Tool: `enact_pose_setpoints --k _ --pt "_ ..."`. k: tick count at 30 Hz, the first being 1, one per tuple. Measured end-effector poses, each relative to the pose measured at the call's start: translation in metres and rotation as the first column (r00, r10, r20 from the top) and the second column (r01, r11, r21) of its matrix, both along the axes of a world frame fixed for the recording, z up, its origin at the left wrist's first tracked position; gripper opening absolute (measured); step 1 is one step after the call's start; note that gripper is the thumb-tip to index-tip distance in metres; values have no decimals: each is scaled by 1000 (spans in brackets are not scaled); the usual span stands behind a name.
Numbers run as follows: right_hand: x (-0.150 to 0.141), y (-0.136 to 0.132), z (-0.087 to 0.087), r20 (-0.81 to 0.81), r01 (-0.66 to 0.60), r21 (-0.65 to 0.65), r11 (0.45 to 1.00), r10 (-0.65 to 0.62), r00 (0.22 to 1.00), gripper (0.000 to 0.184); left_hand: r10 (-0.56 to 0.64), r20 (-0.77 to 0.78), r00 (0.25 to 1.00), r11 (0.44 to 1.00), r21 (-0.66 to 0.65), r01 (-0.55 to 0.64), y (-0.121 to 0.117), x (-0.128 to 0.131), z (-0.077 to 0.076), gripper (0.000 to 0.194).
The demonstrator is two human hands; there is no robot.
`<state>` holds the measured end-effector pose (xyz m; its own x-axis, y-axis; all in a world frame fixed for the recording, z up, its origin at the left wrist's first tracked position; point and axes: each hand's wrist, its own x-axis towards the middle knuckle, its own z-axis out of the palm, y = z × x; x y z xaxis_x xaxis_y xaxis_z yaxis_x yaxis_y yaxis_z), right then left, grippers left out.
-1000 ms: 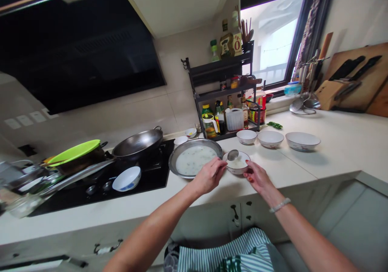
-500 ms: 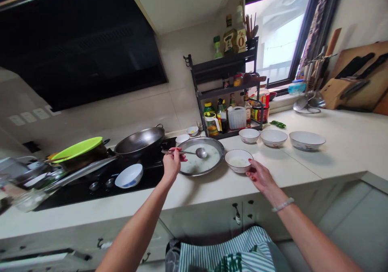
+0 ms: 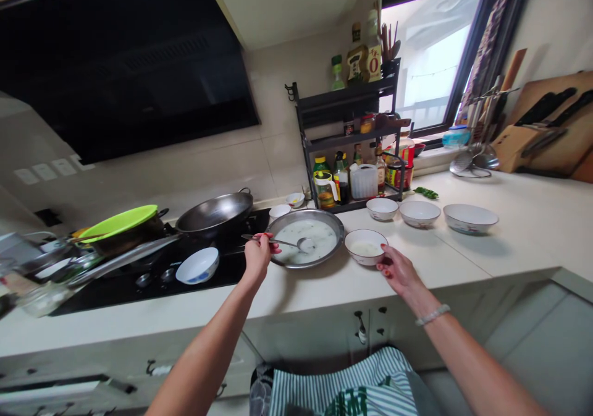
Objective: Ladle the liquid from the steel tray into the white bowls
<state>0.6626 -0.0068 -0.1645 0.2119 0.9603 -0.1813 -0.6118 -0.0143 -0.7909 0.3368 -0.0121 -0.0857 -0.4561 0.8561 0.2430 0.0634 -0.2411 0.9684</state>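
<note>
My left hand is closed around the handle of a metal ladle, whose bowl dips into the white liquid with small bits. That liquid fills a wide steel basin on the counter. To its right stands a small white bowl with a dark rim, holding some of the same pale liquid. My right hand pinches this bowl's right edge between thumb and fingers. Three more white bowls, a small one, a middle one and a wider one, stand in a row behind to the right.
On the black cooktop are a wok, a blue-patterned bowl and a pot with a green colander. Behind the basin rises a spice rack with bottles. Hanging ladles and a knife block stand at right.
The ladle has gone down, from above the liquid to dipping into it, and my left hand has shifted slightly left and lower. My right hand stays on the bowl's edge.
</note>
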Motion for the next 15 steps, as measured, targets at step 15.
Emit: enact_pose_setpoints --k 15 --pt "-1 -1 2 -11 5 -19 1000 -5 1000 28 86 192 978 996 -45 -79 2 3 22 15"
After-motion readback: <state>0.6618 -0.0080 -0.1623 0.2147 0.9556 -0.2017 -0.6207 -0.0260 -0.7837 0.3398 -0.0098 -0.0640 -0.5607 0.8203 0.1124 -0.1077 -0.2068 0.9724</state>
